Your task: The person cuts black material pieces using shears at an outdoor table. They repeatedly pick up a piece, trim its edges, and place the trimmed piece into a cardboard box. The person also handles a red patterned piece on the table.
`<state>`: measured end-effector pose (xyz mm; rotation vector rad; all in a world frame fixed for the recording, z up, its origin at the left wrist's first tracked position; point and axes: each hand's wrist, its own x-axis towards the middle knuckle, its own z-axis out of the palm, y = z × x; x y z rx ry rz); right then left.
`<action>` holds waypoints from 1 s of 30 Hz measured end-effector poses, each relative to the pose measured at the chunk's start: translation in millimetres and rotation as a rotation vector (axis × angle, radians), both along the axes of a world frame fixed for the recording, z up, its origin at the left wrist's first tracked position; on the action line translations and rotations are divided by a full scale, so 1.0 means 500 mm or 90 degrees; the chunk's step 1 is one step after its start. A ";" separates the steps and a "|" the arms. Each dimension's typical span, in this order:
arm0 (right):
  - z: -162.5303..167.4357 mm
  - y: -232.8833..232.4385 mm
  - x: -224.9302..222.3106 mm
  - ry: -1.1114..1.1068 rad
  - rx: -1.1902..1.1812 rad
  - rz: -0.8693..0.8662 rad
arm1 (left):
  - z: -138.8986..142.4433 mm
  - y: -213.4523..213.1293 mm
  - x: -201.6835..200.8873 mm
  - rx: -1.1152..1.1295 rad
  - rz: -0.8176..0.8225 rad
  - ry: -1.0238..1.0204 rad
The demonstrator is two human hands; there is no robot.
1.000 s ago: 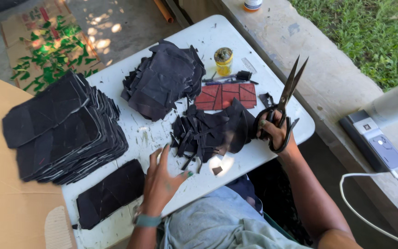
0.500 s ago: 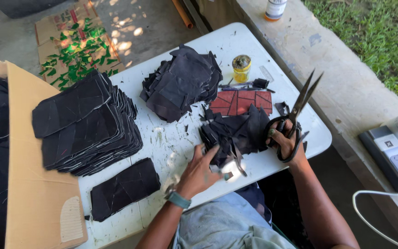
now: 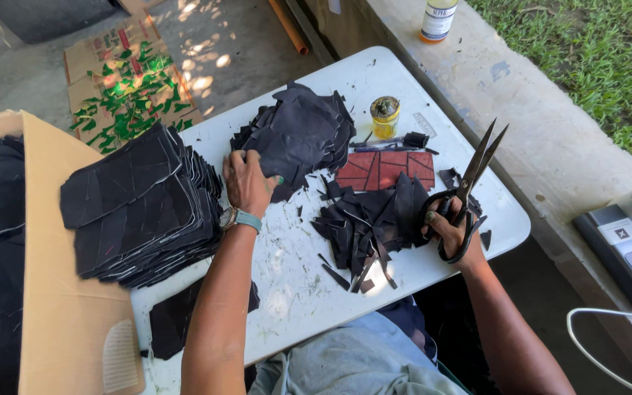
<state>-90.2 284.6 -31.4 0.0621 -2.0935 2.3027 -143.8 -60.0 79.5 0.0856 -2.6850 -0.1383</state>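
Now, curled fingers of the right hand grip the black scissors (blades parted, pointing up) just right of the heap of black scraps, while the left hand, fingers spread, presses the pile of black pieces up-left of that heap on the white table.

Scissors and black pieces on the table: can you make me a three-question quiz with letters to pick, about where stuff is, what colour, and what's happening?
1. Where is the left hand?
A. on the heap of black pieces at the far side of the table
B. on the grass
C. inside the cardboard box

2. What colour is the small jar?
A. blue
B. yellow
C. white

3. How are the scissors?
A. lying flat
B. hanging on a wall
C. held in the right hand, blades open

Answers: 1 A, fingers rest on its edge. 2 B, its sides are yellow. 3 C, tips spread apart, pointing up.
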 end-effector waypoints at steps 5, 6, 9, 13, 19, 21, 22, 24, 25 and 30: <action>-0.002 -0.002 0.003 -0.001 -0.003 -0.002 | 0.005 0.017 0.010 0.273 0.033 -0.023; -0.002 -0.002 0.003 0.005 0.001 -0.004 | 0.012 0.022 0.009 0.286 0.030 -0.015; 0.000 -0.003 0.003 -0.023 -0.021 -0.009 | 0.035 0.029 0.004 0.278 0.083 -0.071; -0.002 -0.003 0.004 -0.022 0.025 -0.029 | 0.035 0.015 -0.001 0.150 0.084 -0.074; -0.004 -0.016 0.019 0.010 0.169 -0.027 | -0.013 0.021 0.016 0.734 -0.183 0.043; 0.002 -0.048 0.025 0.117 0.104 0.051 | -0.042 0.039 0.051 0.911 -0.187 0.071; 0.007 -0.073 0.021 0.074 0.068 0.085 | -0.051 0.056 0.069 0.995 -0.191 0.088; 0.021 -0.122 0.014 -0.012 -0.010 0.145 | -0.070 0.100 0.104 1.137 -0.330 0.143; 0.029 -0.146 0.009 0.030 -0.029 0.133 | -0.079 0.122 0.126 1.144 -0.365 0.125; 0.072 -0.194 -0.010 0.016 -0.209 0.185 | -0.097 0.134 0.209 1.214 -0.504 -0.083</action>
